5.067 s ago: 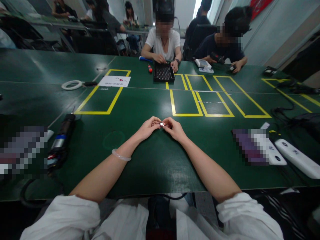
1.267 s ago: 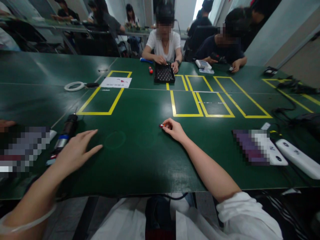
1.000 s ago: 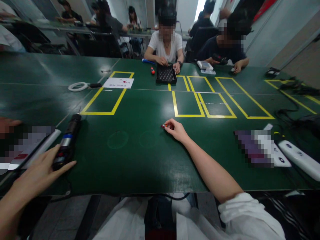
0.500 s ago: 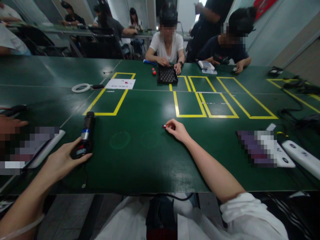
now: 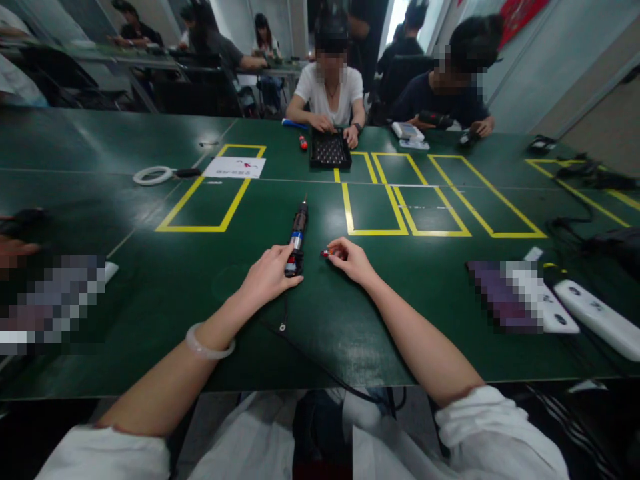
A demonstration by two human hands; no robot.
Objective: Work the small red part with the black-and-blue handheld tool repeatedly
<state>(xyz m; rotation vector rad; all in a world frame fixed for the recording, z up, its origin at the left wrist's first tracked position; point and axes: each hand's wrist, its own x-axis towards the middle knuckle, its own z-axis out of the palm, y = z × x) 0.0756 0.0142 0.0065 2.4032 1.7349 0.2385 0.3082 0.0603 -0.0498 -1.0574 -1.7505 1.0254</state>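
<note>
One black tray beyond screwdriver

Black tool, blue-banded, perhaps red-marked.

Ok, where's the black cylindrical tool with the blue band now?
In the head view, the black cylindrical tool is just left of centre, the left hand holding its near end; the right hand, with a small red piece, is to its right.
</note>
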